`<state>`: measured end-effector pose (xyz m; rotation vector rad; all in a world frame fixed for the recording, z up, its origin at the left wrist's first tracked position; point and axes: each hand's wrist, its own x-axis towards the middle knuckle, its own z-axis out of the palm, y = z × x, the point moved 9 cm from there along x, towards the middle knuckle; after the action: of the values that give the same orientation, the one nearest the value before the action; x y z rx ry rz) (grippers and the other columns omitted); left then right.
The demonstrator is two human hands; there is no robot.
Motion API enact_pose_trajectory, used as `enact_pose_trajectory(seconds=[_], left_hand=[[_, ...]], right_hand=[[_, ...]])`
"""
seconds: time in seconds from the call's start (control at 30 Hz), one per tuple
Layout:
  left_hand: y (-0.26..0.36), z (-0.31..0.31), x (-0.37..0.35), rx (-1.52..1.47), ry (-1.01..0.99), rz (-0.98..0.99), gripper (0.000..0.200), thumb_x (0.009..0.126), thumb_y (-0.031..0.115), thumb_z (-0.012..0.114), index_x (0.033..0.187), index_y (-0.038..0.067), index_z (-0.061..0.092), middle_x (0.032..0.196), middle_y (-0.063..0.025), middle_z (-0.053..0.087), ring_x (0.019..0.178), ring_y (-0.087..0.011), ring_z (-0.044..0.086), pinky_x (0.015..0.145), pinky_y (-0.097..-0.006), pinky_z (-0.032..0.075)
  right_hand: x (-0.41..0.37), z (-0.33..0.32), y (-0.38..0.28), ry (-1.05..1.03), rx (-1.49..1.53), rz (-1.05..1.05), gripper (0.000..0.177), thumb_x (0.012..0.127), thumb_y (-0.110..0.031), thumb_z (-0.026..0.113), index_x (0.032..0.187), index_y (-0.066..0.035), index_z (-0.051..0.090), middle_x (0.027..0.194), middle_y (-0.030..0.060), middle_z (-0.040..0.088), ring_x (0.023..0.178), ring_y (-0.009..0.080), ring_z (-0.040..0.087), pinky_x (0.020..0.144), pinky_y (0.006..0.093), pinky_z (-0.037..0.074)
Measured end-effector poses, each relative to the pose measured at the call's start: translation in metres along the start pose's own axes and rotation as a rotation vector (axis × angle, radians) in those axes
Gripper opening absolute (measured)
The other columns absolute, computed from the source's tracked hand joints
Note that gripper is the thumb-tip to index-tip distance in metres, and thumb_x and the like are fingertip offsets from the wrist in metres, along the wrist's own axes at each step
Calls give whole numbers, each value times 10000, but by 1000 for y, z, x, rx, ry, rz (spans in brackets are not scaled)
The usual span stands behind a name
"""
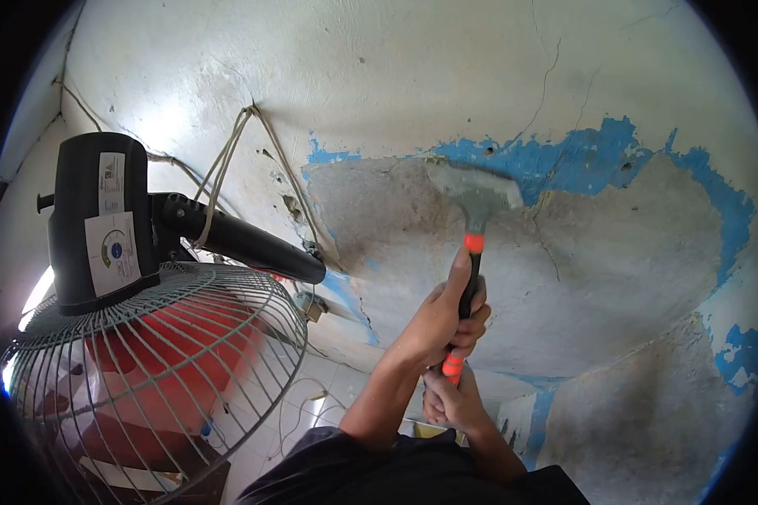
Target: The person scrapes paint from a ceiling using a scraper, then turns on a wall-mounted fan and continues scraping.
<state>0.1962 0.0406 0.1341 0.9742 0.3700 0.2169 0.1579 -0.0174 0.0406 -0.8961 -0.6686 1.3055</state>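
Observation:
Both my hands are wrapped round the black and orange handle of a scraper [475, 202]. My left hand [446, 318] grips the upper part of the handle, its thumb lying along it below the orange collar. Lower down, my right hand [456, 401] closes round the handle's end. The wide grey scraper head, somewhat blurred, lies at the wall [379, 202], where bare grey plaster meets a band of blue paint [564, 160]. Off-white paint covers the wall above the blue.
A fan [160, 353] with a wire cage and red blades stands close on the left, its black arm [253, 244] reaching toward the wall. Cords [227, 151] hang from a nail. Tiled floor [312, 379] and a loose cable show below. Cracks run through the wall.

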Motion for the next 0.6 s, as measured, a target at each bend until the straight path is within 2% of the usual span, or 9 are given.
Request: enact_pose_trajectory(seconds=[0.07, 0.27, 0.37, 0.47, 0.6], left_hand=[[-12, -10, -1, -9, 4, -15, 632, 908, 742, 282, 703, 147, 327, 519, 67, 238, 410, -36, 179, 357, -216, 158], [5, -8, -3, -4, 17, 25, 631, 909, 742, 282, 718, 142, 330, 527, 64, 238, 410, -40, 189, 364, -215, 165], [-14, -23, -5, -27, 53, -29, 622, 902, 737, 339, 727, 139, 338, 535, 56, 261, 423, -48, 206, 377, -233, 193], [8, -12, -5, -7, 32, 16, 629, 911, 739, 280, 722, 142, 332, 529, 60, 238, 414, -42, 190, 367, -216, 177], [-4, -25, -4, -18, 55, 17, 628, 910, 740, 277, 716, 146, 334, 527, 61, 238, 416, -45, 191, 370, -218, 179]], right_hand=[[-4, 5, 10, 19, 16, 33, 240, 960, -144, 475, 741, -65, 418, 500, -2, 370, 356, 109, 384, 388, 305, 396], [2, 8, 4, -44, 15, 44, 240, 962, -148, 478, 745, -69, 413, 500, -9, 359, 371, 110, 393, 412, 301, 401], [1, 10, 16, -16, 15, 49, 250, 963, -147, 477, 737, -66, 407, 498, -7, 355, 362, 111, 385, 395, 301, 392], [6, 14, 2, -61, 69, 24, 292, 972, -153, 497, 709, -82, 391, 512, -11, 378, 371, 96, 386, 370, 285, 375], [4, 10, 19, -38, 66, 106, 280, 972, -164, 508, 728, -77, 403, 524, -5, 398, 372, 97, 385, 374, 284, 373]])
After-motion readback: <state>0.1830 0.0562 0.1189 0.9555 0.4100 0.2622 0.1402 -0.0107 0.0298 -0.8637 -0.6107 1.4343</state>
